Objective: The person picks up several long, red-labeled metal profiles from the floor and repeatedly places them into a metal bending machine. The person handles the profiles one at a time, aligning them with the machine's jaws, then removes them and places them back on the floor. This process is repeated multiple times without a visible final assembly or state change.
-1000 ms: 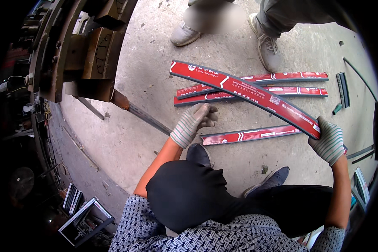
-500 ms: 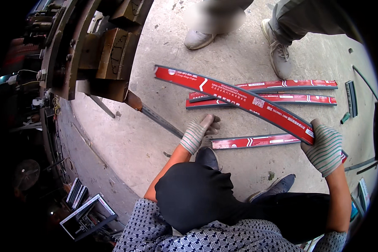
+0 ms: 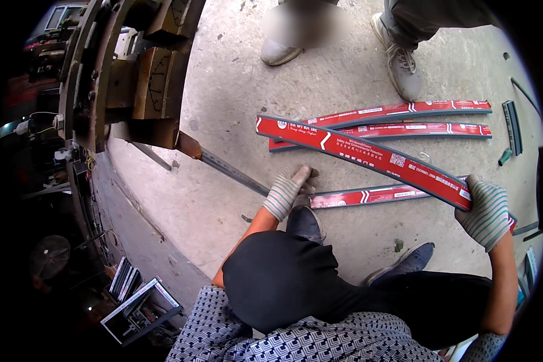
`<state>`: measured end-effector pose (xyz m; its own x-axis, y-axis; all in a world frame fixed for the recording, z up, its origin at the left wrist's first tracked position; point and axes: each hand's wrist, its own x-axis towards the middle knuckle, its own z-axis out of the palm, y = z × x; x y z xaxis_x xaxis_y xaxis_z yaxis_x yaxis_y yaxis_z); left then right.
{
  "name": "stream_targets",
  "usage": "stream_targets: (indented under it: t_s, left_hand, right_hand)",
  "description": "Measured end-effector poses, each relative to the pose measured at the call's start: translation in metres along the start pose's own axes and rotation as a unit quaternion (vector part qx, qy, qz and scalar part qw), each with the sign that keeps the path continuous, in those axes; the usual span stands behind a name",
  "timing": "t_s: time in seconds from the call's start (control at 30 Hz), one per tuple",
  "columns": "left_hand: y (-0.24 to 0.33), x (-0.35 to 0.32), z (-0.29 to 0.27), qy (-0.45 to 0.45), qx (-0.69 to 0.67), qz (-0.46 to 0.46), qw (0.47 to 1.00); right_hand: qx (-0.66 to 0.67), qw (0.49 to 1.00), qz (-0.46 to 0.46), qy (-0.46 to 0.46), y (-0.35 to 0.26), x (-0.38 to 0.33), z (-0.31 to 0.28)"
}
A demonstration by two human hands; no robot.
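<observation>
My right hand, in a striped knitted glove, is closed round the near right end of a grey profile strip with a red printed film. The strip slants up to the left in the air, over other strips. My left hand, gloved alike, has loosely bent fingers and nothing visible in them. It is beside the left end of another red-filmed profile strip on the floor, near my shoe. Two more red-filmed strips, a far strip and a nearer strip, lie farther off, partly covered by the held one.
A heavy metal machine stands at the left, with a metal bar reaching toward my left hand. Another person's shoe is beyond the strips. Short dark profile pieces lie at the right. A rectangular frame is at the lower left.
The held strip has shifted right with my right hand, and its far end has come lower in view. My left hand stays near the floor strip's end.
</observation>
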<state>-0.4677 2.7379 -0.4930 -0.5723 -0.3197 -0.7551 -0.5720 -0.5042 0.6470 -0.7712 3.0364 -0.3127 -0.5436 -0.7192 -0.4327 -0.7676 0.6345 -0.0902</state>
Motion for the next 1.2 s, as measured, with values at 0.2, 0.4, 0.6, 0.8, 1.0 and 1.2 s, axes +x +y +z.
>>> stream_targets:
  t_s: [0.2, 0.4, 0.6, 0.8, 1.0, 1.2]
  left_hand:
    - [-0.006, -0.007, 0.0, -0.003, 0.034, -0.039, 0.999]
    - [-0.008, -0.023, -0.003, -0.006, 0.064, -0.051, 0.997]
    - [-0.028, -0.04, -0.01, 0.024, 0.068, -0.056, 0.996]
    - [-0.032, -0.056, 0.004, 0.03, 0.099, -0.06, 0.993]
    - [-0.023, -0.078, 0.027, 0.082, 0.135, -0.086, 0.984]
    - [-0.009, -0.122, 0.043, 0.15, 0.173, -0.052, 0.972]
  right_hand:
    - [-0.039, 0.999, 0.005, -0.033, 0.004, -0.004, -0.003]
    - [-0.044, 0.996, -0.022, -0.069, 0.004, 0.005, -0.008]
    - [-0.026, 0.993, -0.053, -0.106, 0.005, 0.02, -0.005]
    - [-0.031, 0.988, -0.081, -0.132, 0.018, 0.029, -0.005]
    - [-0.014, 0.982, -0.138, -0.13, 0.018, 0.042, -0.001]
    - [-0.03, 0.979, -0.162, -0.119, 0.01, 0.062, 0.007]
